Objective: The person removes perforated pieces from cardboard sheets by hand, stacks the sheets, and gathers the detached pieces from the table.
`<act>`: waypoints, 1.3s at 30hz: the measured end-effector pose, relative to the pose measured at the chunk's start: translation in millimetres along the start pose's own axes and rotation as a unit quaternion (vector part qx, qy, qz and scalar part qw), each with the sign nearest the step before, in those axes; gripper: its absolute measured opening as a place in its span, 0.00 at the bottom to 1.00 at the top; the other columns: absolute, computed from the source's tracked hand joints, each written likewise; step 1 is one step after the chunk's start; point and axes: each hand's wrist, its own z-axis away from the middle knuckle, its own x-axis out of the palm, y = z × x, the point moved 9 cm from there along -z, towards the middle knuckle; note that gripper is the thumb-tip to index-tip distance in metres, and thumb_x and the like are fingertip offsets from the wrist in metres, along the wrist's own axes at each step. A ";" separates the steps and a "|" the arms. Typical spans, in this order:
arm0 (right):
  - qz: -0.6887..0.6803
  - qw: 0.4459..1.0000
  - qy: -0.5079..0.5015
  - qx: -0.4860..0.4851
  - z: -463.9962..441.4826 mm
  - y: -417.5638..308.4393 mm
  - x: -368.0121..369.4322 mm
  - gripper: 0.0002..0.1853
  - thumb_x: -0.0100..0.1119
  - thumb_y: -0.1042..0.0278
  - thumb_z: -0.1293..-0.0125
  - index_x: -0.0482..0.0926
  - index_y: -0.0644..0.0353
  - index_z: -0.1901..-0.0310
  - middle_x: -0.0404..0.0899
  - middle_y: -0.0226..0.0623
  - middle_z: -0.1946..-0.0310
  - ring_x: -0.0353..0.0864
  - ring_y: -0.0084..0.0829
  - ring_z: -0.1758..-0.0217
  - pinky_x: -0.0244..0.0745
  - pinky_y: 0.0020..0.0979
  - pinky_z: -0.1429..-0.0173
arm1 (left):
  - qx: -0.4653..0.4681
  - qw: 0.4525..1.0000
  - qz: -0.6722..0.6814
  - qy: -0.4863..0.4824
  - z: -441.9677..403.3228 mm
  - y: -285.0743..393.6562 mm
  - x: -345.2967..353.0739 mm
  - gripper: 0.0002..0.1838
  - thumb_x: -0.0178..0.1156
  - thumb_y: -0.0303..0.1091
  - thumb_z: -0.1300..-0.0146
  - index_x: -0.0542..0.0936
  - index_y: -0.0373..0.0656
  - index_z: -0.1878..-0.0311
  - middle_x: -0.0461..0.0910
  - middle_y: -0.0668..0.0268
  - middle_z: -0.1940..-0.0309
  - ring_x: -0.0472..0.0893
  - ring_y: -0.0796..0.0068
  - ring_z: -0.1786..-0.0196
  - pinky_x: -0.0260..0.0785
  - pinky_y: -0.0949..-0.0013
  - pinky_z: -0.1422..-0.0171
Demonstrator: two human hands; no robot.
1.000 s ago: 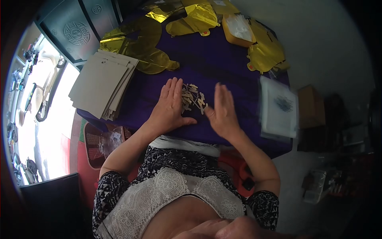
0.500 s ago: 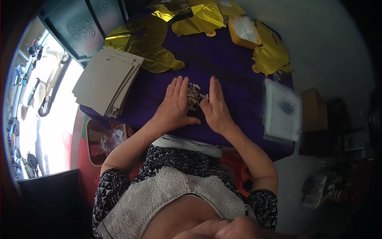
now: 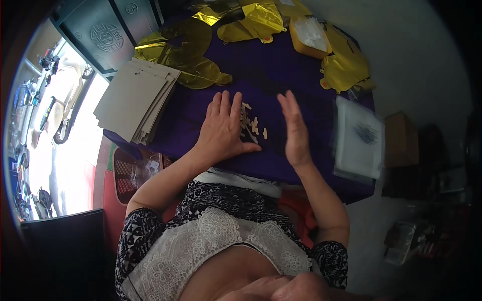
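Observation:
Several small, flat, pale pieces (image 3: 254,124) lie in a loose pile on the purple tablecloth (image 3: 271,160); their exact kind is too small to make out. Against the left side of the pile rests my left hand (image 3: 221,126), fingers straight and thumb stretched out along its near edge. It covers part of the pile. My right hand (image 3: 296,131) is held on edge to the right of the pieces, apart from them, with fingers extended and nothing in it.
A stack of grey-white cards (image 3: 133,100) stands at the table's left. Gold foil balloons (image 3: 201,70) lie along the back, near a yellow tub (image 3: 310,37) of white pieces. Clear plastic bags (image 3: 357,140) lie at the right edge. A basket (image 3: 125,173) sits below left.
My right hand has moved right, away from the pile, and turned on edge. My left hand stays beside the pieces, which are now more exposed on their right side.

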 end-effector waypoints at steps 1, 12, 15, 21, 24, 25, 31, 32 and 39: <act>0.004 1.000 0.009 0.006 5.5 1.3 -9.3 0.37 0.28 0.44 0.21 0.45 0.71 0.25 0.53 0.60 0.26 0.51 0.45 0.21 0.43 0.38 0.20 | -0.003 1.000 -0.021 -0.015 -3.7 3.1 -0.8 0.60 0.74 0.65 0.60 0.62 0.32 0.31 0.64 0.39 0.39 0.65 0.40 0.36 0.61 0.49 0.34; 0.066 0.998 0.003 0.005 42.1 20.8 -31.3 0.22 0.46 0.63 0.24 0.71 0.71 0.37 0.75 0.48 0.38 0.75 0.36 0.35 0.69 0.35 0.32 | -0.007 0.996 -0.068 -0.049 -18.7 -5.6 7.1 0.26 0.67 0.51 0.43 0.77 0.41 0.49 0.72 0.56 0.61 0.74 0.57 0.55 0.70 0.58 0.56; 0.076 0.997 0.001 0.002 44.0 16.8 -29.1 0.20 0.48 0.66 0.25 0.74 0.70 0.39 0.76 0.47 0.39 0.77 0.36 0.37 0.71 0.35 0.34 | 0.002 0.997 -0.064 -0.033 -17.1 -11.3 7.6 0.19 0.67 0.45 0.42 0.77 0.41 0.55 0.72 0.56 0.63 0.76 0.57 0.57 0.73 0.59 0.60; 0.125 0.991 -0.009 -0.055 43.4 9.5 -25.8 0.16 0.50 0.69 0.27 0.78 0.70 0.45 0.79 0.49 0.43 0.77 0.41 0.38 0.71 0.36 0.34 | 0.024 0.999 -0.043 0.008 -12.2 -14.4 10.0 0.13 0.65 0.38 0.40 0.76 0.40 0.59 0.72 0.60 0.65 0.78 0.60 0.61 0.75 0.60 0.65; 0.130 0.990 -0.013 -0.053 43.8 6.5 -23.3 0.15 0.52 0.70 0.28 0.79 0.69 0.46 0.80 0.48 0.45 0.78 0.42 0.38 0.71 0.37 0.34 | 0.048 0.997 -0.060 -0.014 -12.1 -17.9 19.1 0.10 0.61 0.34 0.38 0.75 0.40 0.59 0.73 0.60 0.65 0.79 0.60 0.62 0.75 0.61 0.65; 0.133 0.990 -0.014 -0.054 43.4 5.6 -22.8 0.14 0.52 0.70 0.29 0.80 0.69 0.47 0.80 0.48 0.46 0.78 0.42 0.38 0.72 0.37 0.35 | 0.053 0.996 -0.066 -0.026 -12.3 -18.1 20.6 0.09 0.60 0.33 0.38 0.75 0.40 0.59 0.73 0.60 0.65 0.79 0.60 0.63 0.75 0.60 0.65; 0.147 0.988 -0.009 -0.038 44.1 6.3 -23.6 0.12 0.54 0.71 0.30 0.82 0.67 0.51 0.82 0.48 0.50 0.80 0.41 0.41 0.74 0.35 0.40 | 0.060 0.992 -0.065 -0.087 -14.7 -16.4 21.7 0.09 0.56 0.27 0.40 0.73 0.38 0.56 0.74 0.58 0.64 0.81 0.56 0.62 0.78 0.57 0.63; 0.147 0.988 -0.011 -0.041 44.1 6.9 -23.4 0.12 0.54 0.71 0.30 0.83 0.67 0.52 0.82 0.48 0.50 0.80 0.41 0.41 0.75 0.35 0.40 | 0.058 0.993 -0.055 -0.086 -14.8 -17.9 21.9 0.10 0.57 0.27 0.41 0.73 0.38 0.56 0.74 0.57 0.63 0.82 0.55 0.62 0.78 0.56 0.62; 0.148 0.989 -0.014 -0.024 45.0 7.8 -21.3 0.11 0.54 0.72 0.31 0.83 0.67 0.53 0.83 0.49 0.51 0.81 0.39 0.43 0.76 0.34 0.45 | -0.023 0.991 0.130 -0.032 -32.8 -65.7 15.5 0.07 0.59 0.24 0.41 0.76 0.34 0.60 0.80 0.49 0.65 0.83 0.49 0.62 0.76 0.56 0.58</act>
